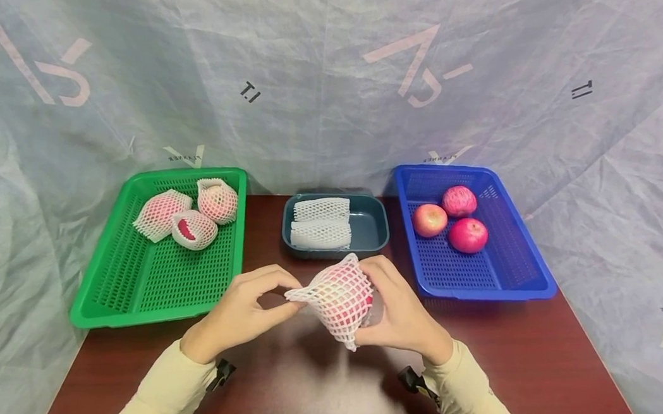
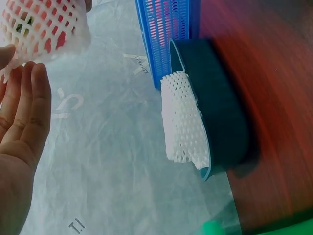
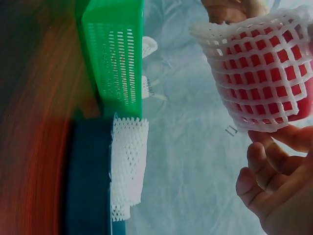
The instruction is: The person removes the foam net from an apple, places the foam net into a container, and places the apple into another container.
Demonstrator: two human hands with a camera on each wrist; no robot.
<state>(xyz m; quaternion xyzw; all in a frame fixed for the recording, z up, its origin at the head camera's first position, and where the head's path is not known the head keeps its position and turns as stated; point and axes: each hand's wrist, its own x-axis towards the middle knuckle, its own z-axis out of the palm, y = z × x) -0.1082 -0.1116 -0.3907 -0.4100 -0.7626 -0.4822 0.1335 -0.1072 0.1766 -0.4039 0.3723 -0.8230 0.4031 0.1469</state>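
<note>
An apple in a white foam net sleeve (image 1: 341, 298) is held up between both hands over the table. My left hand (image 1: 252, 303) pinches the gathered end of the net between thumb and fingers. On the other side, my right hand (image 1: 400, 304) grips the apple, thumb below and fingers above. Bare red skin (image 3: 302, 105) shows at the sleeve's right end in the right wrist view. The mesh (image 2: 44, 24) covers the fruit in the left wrist view, where my left fingertips (image 2: 40, 73) meet its edge.
A green basket (image 1: 161, 315) at left holds three net-wrapped apples (image 1: 163, 211). Flat foam nets (image 1: 322, 233) lie in a dark teal tray (image 1: 369, 230) at the back middle. To the right, three bare apples (image 1: 467, 235) sit in a blue basket (image 1: 485, 294). Grey cloth (image 1: 312, 75) hangs behind.
</note>
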